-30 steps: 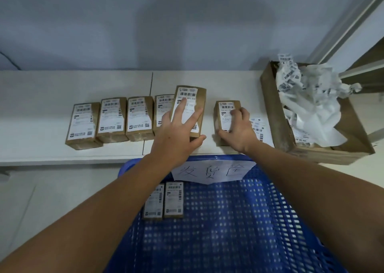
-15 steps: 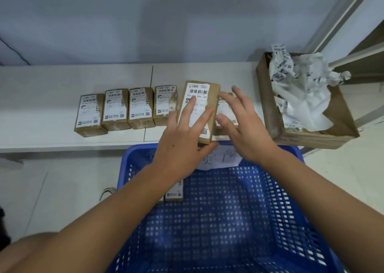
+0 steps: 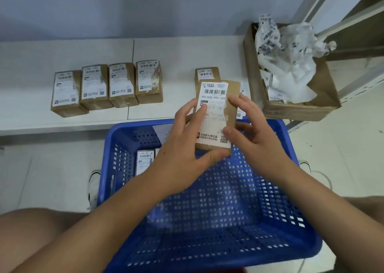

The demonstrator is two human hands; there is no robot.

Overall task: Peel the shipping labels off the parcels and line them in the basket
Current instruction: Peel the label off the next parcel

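The parcel point(image 3: 216, 114) is up off the shelf, held over the far end of the blue basket point(image 3: 207, 210), label side towards you. Your left hand point(image 3: 187, 156) grips it from the left: the thumb is hooked under the near bottom edge and the fingers lie across the left part of its white shipping label point(image 3: 213, 110). Your right hand point(image 3: 252, 131) holds the right side, with the thumb pressed on the label near the QR code and the fingers curled over the brown cardboard edge. The label looks fully stuck down; I cannot tell whether any corner is lifted.

Four more labelled parcels point(image 3: 106, 86) stand side by side in a row on the white shelf point(image 3: 176, 50), well to the left of your hands. One further parcel point(image 3: 207, 74) sits on the shelf just behind the one you hold. In the basket, two parcels point(image 3: 144, 163) lie against the far left wall, partly hidden by your left forearm. At the right end of the shelf, an open cardboard box point(image 3: 291, 108) holds a heap of crumpled peeled labels point(image 3: 288, 58).
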